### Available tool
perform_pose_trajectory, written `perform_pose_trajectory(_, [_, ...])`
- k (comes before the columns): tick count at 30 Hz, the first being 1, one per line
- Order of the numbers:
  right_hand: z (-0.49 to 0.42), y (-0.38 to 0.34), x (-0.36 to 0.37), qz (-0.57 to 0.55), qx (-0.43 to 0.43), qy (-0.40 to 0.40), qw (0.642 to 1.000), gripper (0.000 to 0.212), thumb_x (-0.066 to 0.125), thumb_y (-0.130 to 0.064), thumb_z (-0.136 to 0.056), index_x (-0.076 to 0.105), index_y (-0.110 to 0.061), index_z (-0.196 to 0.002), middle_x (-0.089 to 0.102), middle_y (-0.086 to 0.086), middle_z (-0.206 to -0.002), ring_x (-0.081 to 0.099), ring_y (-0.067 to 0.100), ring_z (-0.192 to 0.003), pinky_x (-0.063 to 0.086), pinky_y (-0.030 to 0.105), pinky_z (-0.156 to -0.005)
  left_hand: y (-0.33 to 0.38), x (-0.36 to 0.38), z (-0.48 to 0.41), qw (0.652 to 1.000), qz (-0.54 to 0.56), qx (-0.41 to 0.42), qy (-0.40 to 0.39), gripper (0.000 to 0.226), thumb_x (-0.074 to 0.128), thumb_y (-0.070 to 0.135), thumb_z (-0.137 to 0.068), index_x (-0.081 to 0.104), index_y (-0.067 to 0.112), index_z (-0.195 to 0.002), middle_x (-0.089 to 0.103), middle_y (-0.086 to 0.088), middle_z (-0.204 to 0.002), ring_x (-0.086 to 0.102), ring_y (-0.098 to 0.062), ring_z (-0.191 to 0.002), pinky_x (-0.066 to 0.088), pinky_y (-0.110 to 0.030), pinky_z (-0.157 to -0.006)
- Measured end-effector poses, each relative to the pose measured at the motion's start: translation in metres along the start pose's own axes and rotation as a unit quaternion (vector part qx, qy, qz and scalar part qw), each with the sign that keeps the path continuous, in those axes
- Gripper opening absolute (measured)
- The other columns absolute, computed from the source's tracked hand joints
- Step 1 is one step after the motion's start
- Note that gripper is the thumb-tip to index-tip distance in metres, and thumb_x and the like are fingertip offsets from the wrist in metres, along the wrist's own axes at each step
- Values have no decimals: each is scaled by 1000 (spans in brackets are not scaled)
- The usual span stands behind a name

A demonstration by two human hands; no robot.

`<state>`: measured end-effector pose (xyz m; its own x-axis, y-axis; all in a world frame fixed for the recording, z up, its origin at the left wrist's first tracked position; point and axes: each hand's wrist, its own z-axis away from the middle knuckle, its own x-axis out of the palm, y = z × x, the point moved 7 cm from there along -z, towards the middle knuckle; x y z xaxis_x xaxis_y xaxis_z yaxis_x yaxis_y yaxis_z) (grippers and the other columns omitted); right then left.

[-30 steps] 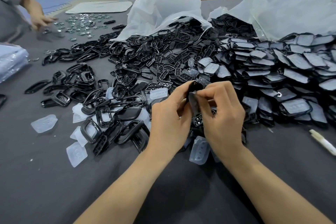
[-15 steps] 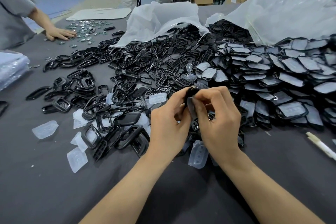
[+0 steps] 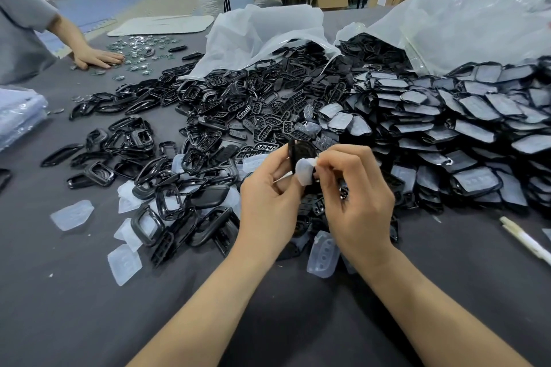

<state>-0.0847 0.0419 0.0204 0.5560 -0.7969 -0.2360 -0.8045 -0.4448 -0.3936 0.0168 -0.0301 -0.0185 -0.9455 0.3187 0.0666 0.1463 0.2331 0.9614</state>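
Frame [image 3: 299, 149] and clear pad [image 3: 305, 171] are sitting between our hands, raised above the grey table [image 3: 74, 322]. Our left hand [image 3: 268, 208] is pinching the frame; our right hand [image 3: 357, 205] is pinching the pad against it. Loose frames [image 3: 179, 188] are lying beside us, with finished stacks [image 3: 462, 134] on the right.

left hand [image 3: 268, 205]: bare, slim, long-fingered, knuckles smooth | right hand [image 3: 356, 202]: bare as well, knuckles standing in a ridged row, faint tendon lines down its back | left forearm [image 3: 193, 301]: slender, uncovered from the wrist back to the frame's edge | right forearm [image 3: 432, 301]: likewise uncovered behind the wrist, lean
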Motion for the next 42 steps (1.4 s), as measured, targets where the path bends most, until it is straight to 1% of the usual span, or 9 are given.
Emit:
perform_pose_trajectory(4, [1,2,2,-3,13,2,1000,11,56,2,-90,65,8,-86,62,15,-86,55,13,-82,45,11,-79,3,2,1,1000,-4,3,-1,28,59,1,-93,67,24,-106,75,4,-99,69,-6,-87,53,-21,-79])
perform_pose_trajectory(8, [0,5,1,-4,26,-4,1000,8,58,2,-90,65,5,-86,62,13,-86,55,13,-80,45,13,-76,5,4,4,998,-55,25,-4,35,61,15,-89,67,49,-99,69,-4,-86,55,-17,-80,48,-41,-76])
perform_pose_trajectory(12, [-1,9,1,-10,41,-16,999,5,61,7,-88,65,4,-86,62,11,-86,56,13,-81,45,15,-76,9,5,5,991,-120,52,-3,42,58,15,-84,61,47,-111,66,-22,-85,55,-20,-74,51,-58,-78])
perform_pose_trajectory(15, [-2,11,0,-22,54,-22,998,5,62,5,-88,66,3,-87,62,10,-86,57,16,-80,46,19,-76,13,5,7,983,-162,88,-2,47,54,6,-81,61,26,-122,69,-20,-90,65,-35,-74,55,-52,-77])
perform_pose_trajectory(19, [-2,12,0,-24,73,-21,997,3,65,2,-87,67,1,-88,59,9,-86,54,15,-78,46,19,-71,17,3,7,969,-211,130,3,49,53,5,-82,61,32,-122,69,-2,-91,69,-26,-78,58,-41,-77])
perform_pose_trajectory(23, [-2,16,-2,-23,88,-20,996,4,68,0,-85,69,-2,-89,50,4,-88,48,9,-72,42,14,-66,18,4,7,965,-217,148,2,42,55,13,-86,52,34,-123,66,-3,-93,67,-34,-80,57,-44,-77])
perform_pose_trajectory(32, [-1,20,0,-57,128,-29,990,8,67,-4,-88,59,-5,-88,52,3,-87,49,11,-73,45,20,-66,18,2,4,948,-267,172,-5,32,57,10,-88,66,15,-119,72,7,-96,69,-7,-84,57,-32,-77])
perform_pose_trajectory(37, [-1,24,0,-69,155,-38,985,18,68,-10,-88,52,-16,-91,53,2,-88,52,10,-74,48,29,-66,16,1,1,955,-254,156,-12,32,57,13,-88,67,16,-118,71,9,-100,68,-2,-90,55,-25,-83])
perform_pose_trajectory(42, [-1,33,7,-96,214,-85,968,24,70,-7,-85,56,-21,-97,59,-3,-91,57,6,-79,50,22,-71,13,1,-1,963,-232,130,-33,31,56,17,-89,67,14,-117,71,7,-101,68,-5,-93,55,-29,-85])
